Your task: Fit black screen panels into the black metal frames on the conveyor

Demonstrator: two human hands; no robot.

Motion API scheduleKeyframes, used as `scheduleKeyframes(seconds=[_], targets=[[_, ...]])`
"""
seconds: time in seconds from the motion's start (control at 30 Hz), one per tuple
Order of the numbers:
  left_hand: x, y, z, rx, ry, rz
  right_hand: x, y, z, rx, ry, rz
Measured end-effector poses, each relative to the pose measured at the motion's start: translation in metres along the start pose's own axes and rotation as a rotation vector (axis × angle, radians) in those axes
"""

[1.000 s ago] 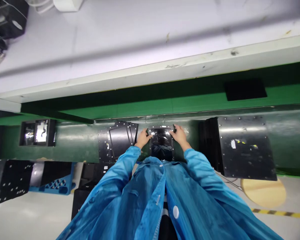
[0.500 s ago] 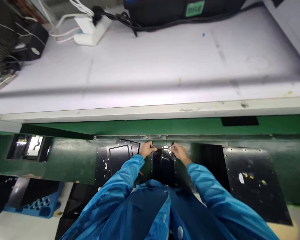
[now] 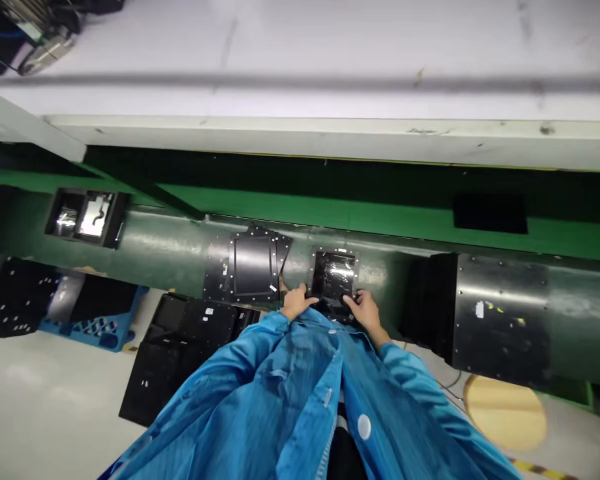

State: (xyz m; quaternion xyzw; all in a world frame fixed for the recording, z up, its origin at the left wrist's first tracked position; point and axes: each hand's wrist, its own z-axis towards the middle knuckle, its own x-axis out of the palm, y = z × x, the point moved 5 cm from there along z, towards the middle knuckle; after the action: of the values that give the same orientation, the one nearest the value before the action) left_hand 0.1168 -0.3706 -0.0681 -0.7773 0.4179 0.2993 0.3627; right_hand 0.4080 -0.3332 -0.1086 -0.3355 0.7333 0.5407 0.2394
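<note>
A black rectangular panel (image 3: 334, 268) with a glossy middle and pale dots along its rim lies on the green bench in front of my body. My left hand (image 3: 296, 303) is at its near left edge, thumb pointing inward and fingers curled at the side. My right hand (image 3: 366, 313) grips the near right edge, its thumb over the surface. The panel's near end is partly hidden by my blue coat. Left of my left hand, several black framed plates (image 3: 253, 265) lie overlapped in a stack.
To the right stands a stack of black plates (image 3: 500, 313) with small labels. A black box (image 3: 86, 215) with a bright window sits far left. Black trays (image 3: 180, 347) and a blue crate (image 3: 97, 330) are at lower left. A round wooden stool (image 3: 505, 412) is lower right. A white shelf (image 3: 300, 137) overhangs the bench.
The view has tipped downward, showing more floor. Both hands have shifted from the panel's far corners to its near end, closer to my body.
</note>
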Motion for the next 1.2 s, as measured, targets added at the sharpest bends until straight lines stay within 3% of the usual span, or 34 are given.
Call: scheduleKeyframes(seconds=[0.1,0.27,0.33,0.4,0.47,0.5,0.6,0.67,0.73,0.9,1.0,1.1,1.2], targets=[[0.019,0.014,-0.02,-0.013,0.077,0.06,0.013,-0.015,-0.041,-0.017,0.043,-0.032],[0.022,0.007,-0.03,0.02,0.003,0.05,0.014,-0.012,-0.042,-0.119,0.071,-0.022],[0.004,0.017,-0.034,-0.009,-0.102,0.01,0.011,-0.011,-0.037,-0.148,0.07,-0.022],[-0.034,0.043,-0.04,-0.118,-0.36,-0.021,0.005,-0.012,-0.035,-0.157,0.047,-0.048],[-0.077,0.08,-0.05,-0.336,-0.636,-0.032,-0.003,-0.01,-0.035,-0.159,-0.008,-0.082],[-0.094,0.1,-0.055,-0.46,-0.71,-0.041,-0.008,-0.005,-0.035,-0.16,-0.041,-0.092],[-0.12,0.146,-0.058,-0.664,-0.657,-0.126,-0.011,0.027,-0.031,-0.189,-0.079,-0.084],[-0.124,0.161,-0.058,-0.668,-0.598,-0.192,-0.002,0.066,-0.026,-0.241,-0.024,-0.063],[-0.128,0.166,-0.064,-0.661,-0.611,-0.233,0.015,0.116,-0.024,-0.321,0.086,-0.028],[-0.15,0.146,-0.095,-0.555,-0.589,-0.231,0.069,0.244,-0.041,-0.478,0.383,0.08],[-0.156,0.108,-0.114,-0.391,-0.608,-0.225,0.086,0.294,-0.047,-0.477,0.347,0.071],[-0.141,0.065,-0.118,-0.168,-0.613,-0.298,0.084,0.311,-0.037,-0.436,0.247,0.112],[-0.111,0.031,-0.103,0.117,-0.52,-0.411,0.066,0.288,-0.015,-0.331,0.169,0.127]])
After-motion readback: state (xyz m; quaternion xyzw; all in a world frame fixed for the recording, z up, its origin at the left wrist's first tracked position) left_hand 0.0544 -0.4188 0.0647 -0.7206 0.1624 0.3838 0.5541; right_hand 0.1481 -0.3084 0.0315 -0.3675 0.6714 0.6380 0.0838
